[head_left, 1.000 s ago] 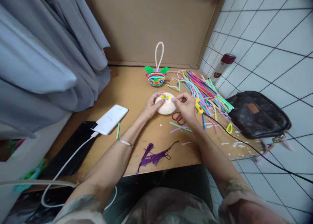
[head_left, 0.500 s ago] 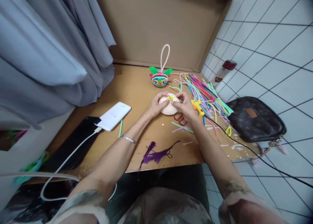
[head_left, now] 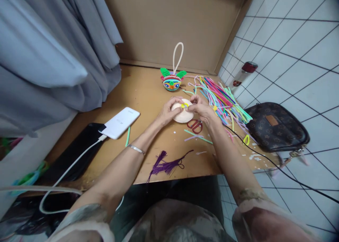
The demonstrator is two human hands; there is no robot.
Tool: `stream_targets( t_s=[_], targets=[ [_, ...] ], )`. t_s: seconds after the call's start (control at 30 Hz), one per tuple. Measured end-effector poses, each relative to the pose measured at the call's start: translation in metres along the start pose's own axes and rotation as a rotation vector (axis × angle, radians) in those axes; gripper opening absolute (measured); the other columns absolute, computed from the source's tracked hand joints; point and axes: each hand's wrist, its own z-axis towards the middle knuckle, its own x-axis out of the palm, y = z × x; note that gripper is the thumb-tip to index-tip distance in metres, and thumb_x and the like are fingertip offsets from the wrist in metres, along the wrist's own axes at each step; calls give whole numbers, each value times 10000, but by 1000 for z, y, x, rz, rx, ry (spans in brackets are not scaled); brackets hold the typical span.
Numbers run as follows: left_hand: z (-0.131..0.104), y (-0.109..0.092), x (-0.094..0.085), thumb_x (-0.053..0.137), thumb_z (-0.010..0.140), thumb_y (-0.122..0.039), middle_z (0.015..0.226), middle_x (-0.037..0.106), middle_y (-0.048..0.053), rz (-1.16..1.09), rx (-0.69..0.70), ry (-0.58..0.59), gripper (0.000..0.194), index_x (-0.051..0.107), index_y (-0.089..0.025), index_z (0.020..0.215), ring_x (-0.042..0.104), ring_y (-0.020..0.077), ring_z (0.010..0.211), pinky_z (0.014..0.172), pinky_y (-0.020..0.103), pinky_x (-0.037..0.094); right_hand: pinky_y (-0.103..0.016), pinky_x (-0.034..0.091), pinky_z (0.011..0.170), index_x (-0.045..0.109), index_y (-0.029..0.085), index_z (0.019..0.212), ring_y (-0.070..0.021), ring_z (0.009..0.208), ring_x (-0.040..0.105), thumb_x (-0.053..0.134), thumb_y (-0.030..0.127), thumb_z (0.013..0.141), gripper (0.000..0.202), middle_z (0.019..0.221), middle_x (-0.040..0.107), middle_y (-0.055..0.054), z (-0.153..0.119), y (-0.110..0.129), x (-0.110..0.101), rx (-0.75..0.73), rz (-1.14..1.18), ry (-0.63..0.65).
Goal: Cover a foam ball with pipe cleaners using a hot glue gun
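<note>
Between my hands is a cream, round, fuzzy disc (head_left: 182, 118) with a small bent yellow pipe-cleaner piece (head_left: 184, 105) on its upper face. My left hand (head_left: 169, 111) grips the disc's left side, thumb on top near the yellow piece. My right hand (head_left: 202, 109) is closed at the right edge, its thumb over the disc beside the yellow piece; the undersides of the fingers are hidden. Red-handled scissors (head_left: 197, 126) lie just below the right hand. Close to that hand is a yellow glue gun (head_left: 215, 108), partly covered by it.
Behind the disc stands a colourful animal-head ornament (head_left: 172, 83) with a cream loop. Pipe cleaners (head_left: 219, 97) are heaped at right, beside a brown handbag (head_left: 278, 127) and a bottle (head_left: 242, 76). Purple tassels (head_left: 166, 166) lie in front; a white power bank (head_left: 122, 122) with cable is left.
My right hand has shifted slightly right and its thumb has drawn back from the left thumb. The disc is tilted a little differently. More of the scissors shows; the glue gun is more covered.
</note>
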Motion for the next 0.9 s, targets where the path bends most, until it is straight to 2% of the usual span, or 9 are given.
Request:
stream_targets(
  t_s=[0.2, 0.33, 0.43, 0.63, 0.8, 0.9],
  targets=[
    [-2, -4, 1, 813, 744, -502, 1356, 678, 122, -11, -38, -13, 409, 677, -197, 981, 649, 293, 1270, 1125, 449, 495, -260, 393, 606, 464, 263, 794, -135, 699, 480, 792, 175, 373, 541, 732, 503, 77, -9, -12, 0, -26, 108, 3],
    [-1, -6, -1, 831, 734, -512, 1353, 690, 124, -27, -61, -27, 419, 672, -200, 964, 656, 298, 1274, 1123, 452, 496, -284, 448, 670, 516, 266, 869, -145, 761, 512, 883, 285, 411, 587, 834, 566, 56, -15, -19, -7, -74, 219, 91],
    [-1, -8, -2, 839, 730, -504, 1354, 694, 133, -12, -66, -28, 415, 671, -198, 956, 653, 302, 1283, 1130, 463, 488, -291, 462, 715, 538, 259, 868, -148, 806, 526, 891, 331, 461, 543, 878, 589, 41, -14, -21, -13, -93, 257, 133],
    [-1, -7, -1, 832, 742, -505, 1354, 685, 123, -9, -57, -11, 412, 669, -202, 968, 652, 288, 1276, 1132, 455, 491, -299, 442, 682, 521, 270, 878, -170, 812, 511, 841, 284, 452, 533, 847, 568, 35, -6, -30, -11, -156, 198, 89],
    [-1, -7, 0, 829, 725, -475, 1355, 675, 121, -18, -62, -3, 401, 668, -195, 962, 638, 302, 1307, 1165, 476, 469, -292, 425, 667, 492, 274, 897, -171, 797, 498, 835, 310, 438, 574, 844, 538, 36, -4, -34, -8, -148, 151, 64],
    [-1, -10, 0, 819, 723, -464, 1354, 674, 127, -14, -67, -1, 391, 666, -190, 958, 637, 304, 1305, 1165, 478, 468, -293, 434, 680, 493, 268, 895, -167, 812, 504, 831, 328, 454, 558, 869, 541, 33, -3, -31, -11, -194, 94, 57]
  ],
)
